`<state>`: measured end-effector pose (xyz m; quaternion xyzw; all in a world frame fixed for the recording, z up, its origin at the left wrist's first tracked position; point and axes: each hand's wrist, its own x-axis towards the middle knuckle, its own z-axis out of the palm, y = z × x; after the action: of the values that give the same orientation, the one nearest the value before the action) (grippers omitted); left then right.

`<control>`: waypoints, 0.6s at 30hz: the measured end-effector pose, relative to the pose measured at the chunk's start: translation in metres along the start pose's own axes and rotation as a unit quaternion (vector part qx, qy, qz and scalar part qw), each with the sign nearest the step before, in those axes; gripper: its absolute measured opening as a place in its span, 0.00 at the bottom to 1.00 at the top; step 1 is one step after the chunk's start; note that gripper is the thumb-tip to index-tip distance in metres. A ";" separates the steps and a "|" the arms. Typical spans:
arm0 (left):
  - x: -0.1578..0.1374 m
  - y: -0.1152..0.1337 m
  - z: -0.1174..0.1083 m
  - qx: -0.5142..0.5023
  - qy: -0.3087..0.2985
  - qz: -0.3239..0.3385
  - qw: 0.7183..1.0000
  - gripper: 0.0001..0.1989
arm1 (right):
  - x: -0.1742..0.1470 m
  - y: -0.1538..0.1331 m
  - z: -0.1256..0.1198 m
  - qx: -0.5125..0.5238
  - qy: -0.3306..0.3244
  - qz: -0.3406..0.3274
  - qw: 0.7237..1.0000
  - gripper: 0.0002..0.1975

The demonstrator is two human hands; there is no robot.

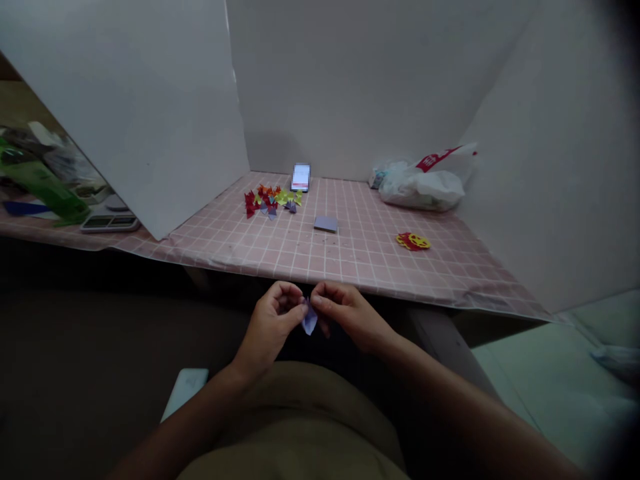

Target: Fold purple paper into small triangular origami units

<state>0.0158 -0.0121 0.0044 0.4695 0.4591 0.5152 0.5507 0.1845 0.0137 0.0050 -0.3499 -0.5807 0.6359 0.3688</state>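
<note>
Between my two hands, just in front of the table's near edge, is a small piece of folded purple paper (pixel 309 321). My left hand (pixel 277 319) pinches its left side between thumb and fingers. From the other side my right hand (pixel 345 310) is closed on it at the upper edge. Fingertips hide part of the folds. On the table beyond lies a stack of purple paper squares (pixel 326 224). Left of the stack is a cluster of small folded paper pieces (pixel 273 199) in red, orange, yellow and purple.
A phone (pixel 301 178) leans upright at the back. At the right are a white plastic bag (pixel 423 189) and a pile of yellow and red rings (pixel 413 241). White panels (pixel 175 120) enclose the checked tabletop (pixel 280 253). Far left lies a green bottle (pixel 45 183).
</note>
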 end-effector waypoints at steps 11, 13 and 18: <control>-0.003 -0.002 0.005 0.008 0.080 0.061 0.995 0.08 | 0.002 0.007 0.005 0.073 -0.029 0.056 0.995 0.17; -0.003 -0.002 0.006 0.006 0.078 0.066 0.995 0.08 | 0.001 0.007 0.007 0.058 -0.017 0.049 0.997 0.17; -0.002 -0.004 0.005 0.002 0.086 0.070 0.994 0.08 | 0.000 0.005 0.008 0.034 -0.011 0.042 0.998 0.16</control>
<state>0.0207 -0.0148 0.0007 0.4554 0.4717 0.5904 0.4707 0.1768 0.0096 0.0004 -0.3537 -0.5480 0.6739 0.3469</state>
